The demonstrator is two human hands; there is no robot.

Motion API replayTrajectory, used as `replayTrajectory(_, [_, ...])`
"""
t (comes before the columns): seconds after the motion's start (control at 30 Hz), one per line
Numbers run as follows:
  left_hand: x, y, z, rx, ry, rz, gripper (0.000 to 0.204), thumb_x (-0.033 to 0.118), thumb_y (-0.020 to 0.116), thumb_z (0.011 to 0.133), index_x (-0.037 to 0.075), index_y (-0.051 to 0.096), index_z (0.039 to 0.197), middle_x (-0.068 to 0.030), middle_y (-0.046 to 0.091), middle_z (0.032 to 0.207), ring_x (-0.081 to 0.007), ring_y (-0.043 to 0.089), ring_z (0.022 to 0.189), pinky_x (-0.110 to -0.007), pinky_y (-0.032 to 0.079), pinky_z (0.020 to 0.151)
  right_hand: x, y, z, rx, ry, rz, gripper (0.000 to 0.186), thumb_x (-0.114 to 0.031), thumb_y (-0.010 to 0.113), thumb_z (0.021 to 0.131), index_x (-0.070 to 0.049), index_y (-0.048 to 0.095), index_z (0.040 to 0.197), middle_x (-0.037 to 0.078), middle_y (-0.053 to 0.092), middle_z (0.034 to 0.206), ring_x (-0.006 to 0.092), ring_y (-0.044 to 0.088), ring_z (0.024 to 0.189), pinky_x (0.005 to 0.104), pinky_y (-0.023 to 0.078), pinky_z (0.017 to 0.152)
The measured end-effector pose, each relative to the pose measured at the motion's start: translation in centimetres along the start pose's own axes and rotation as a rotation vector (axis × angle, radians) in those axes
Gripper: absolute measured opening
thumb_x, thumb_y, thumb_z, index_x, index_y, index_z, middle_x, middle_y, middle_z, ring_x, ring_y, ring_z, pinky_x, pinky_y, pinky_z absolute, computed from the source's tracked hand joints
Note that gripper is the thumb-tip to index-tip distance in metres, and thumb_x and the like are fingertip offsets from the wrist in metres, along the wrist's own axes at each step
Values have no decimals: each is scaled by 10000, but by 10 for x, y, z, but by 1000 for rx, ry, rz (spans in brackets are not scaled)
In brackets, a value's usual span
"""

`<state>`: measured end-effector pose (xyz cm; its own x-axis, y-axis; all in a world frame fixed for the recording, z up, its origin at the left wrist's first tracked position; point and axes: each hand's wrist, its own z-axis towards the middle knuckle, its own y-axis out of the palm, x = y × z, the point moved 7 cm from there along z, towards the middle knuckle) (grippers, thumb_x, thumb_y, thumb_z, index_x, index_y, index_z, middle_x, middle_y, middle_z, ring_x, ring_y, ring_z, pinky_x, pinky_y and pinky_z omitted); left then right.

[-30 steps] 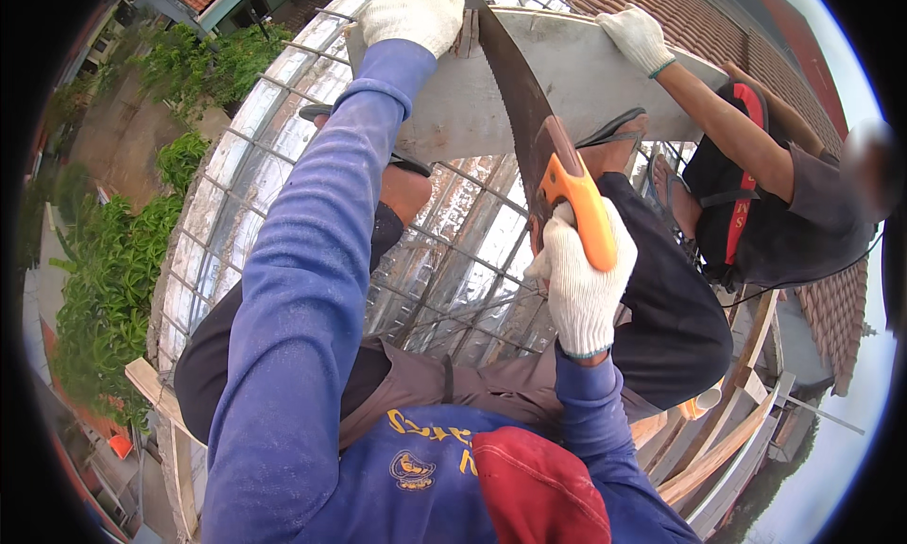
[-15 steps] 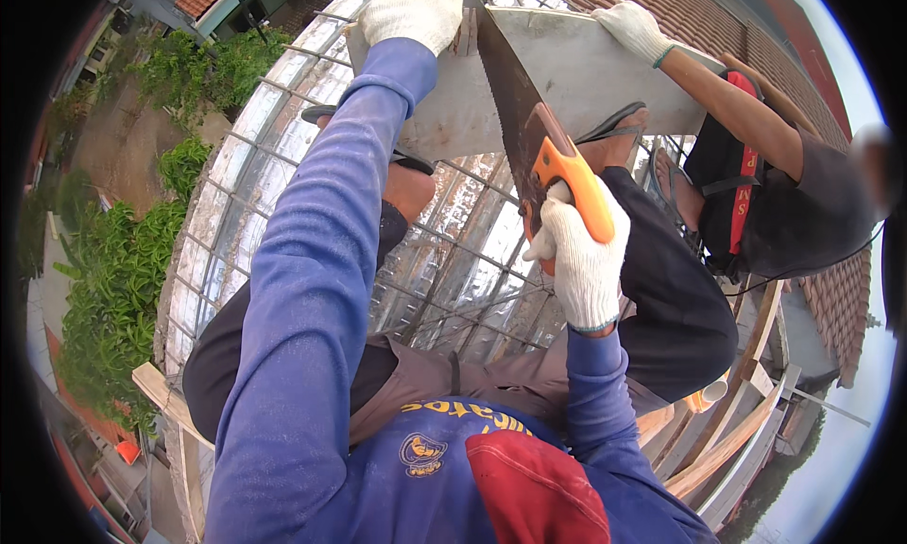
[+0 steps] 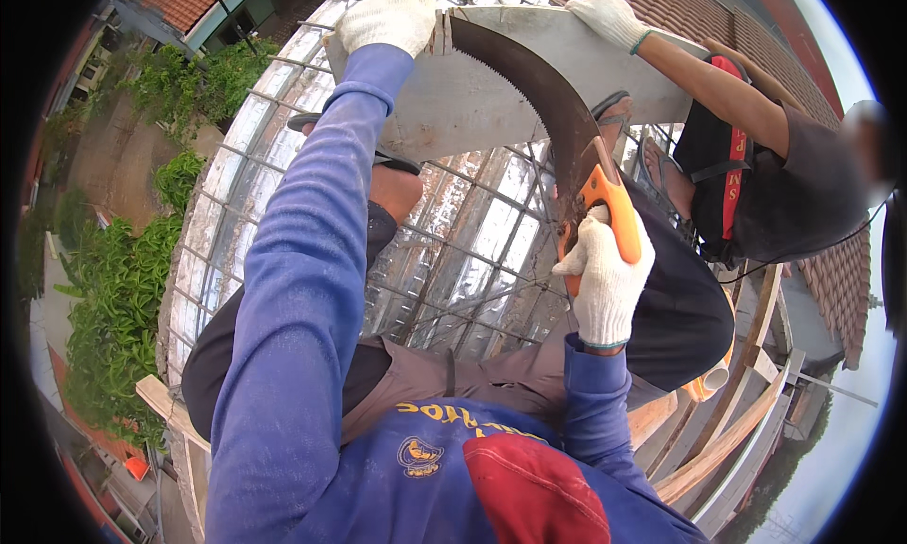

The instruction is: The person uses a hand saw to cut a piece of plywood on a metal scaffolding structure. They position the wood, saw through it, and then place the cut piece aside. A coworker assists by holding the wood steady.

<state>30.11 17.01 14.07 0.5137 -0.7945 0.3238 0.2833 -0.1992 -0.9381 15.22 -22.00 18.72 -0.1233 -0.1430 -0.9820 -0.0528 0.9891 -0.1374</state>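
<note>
My gloved right hand (image 3: 607,277) is closed round the orange handle of a handsaw (image 3: 557,104). The saw's dark toothed blade is bent in a strong curve, and its tip meets the upper edge of a pale grey board (image 3: 430,104) beside a short notch. Just left of that notch, my gloved left hand (image 3: 387,19) grips the board's upper edge, its fingertips partly hidden. Farther right, another person's gloved hand (image 3: 607,20) rests on the same edge. The board leans upright across the rebar in front of my legs.
A rebar grid (image 3: 482,204) lies over shiny metal sheeting below me. The co-worker (image 3: 784,166) crouches at the right, with sandalled feet by the board. Wooden planks (image 3: 727,449) lie at lower right. Beyond the curved left edge, the ground and bushes (image 3: 118,336) lie far below.
My right hand has moved right and slightly down with the saw. The blade has gone from straight to sharply bowed. The board and my left hand have shifted slightly left in view.
</note>
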Motion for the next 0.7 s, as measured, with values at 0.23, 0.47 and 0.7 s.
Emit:
replayTrajectory(0.23, [4, -19, -3, -22, 20, 55, 555, 470, 367, 1069, 176, 775, 1304, -147, 774, 1307, -391, 722, 1223, -522, 546, 1054, -28, -7, -46, -151, -132, -343, 150, 4, 697, 906, 24, 704, 1054, 45, 674, 778, 129, 660, 619, 292, 539, 641])
replayTrajectory(0.47, [13, -24, -12, 83, 14, -13, 568, 512, 378, 1062, 163, 776, 1267, -216, 777, 1232, -439, 725, 1175, -529, 545, 1049, -24, 98, 61, -238, -315, -197, 132, -80, 719, 892, -3, 698, 996, 110, 673, 763, 216, 621, 628, 340, 527, 661])
replayTrajectory(0.7, [7, -21, -10, 76, 81, 28, 457, 473, 413, 1096, 211, 754, 1253, -165, 800, 1192, -409, 764, 1085, -569, 571, 967, -69, -17, -67, -64, -568, -482, 248, 63, 710, 767, 16, 702, 1010, 41, 693, 801, 124, 671, 681, 277, 553, 688])
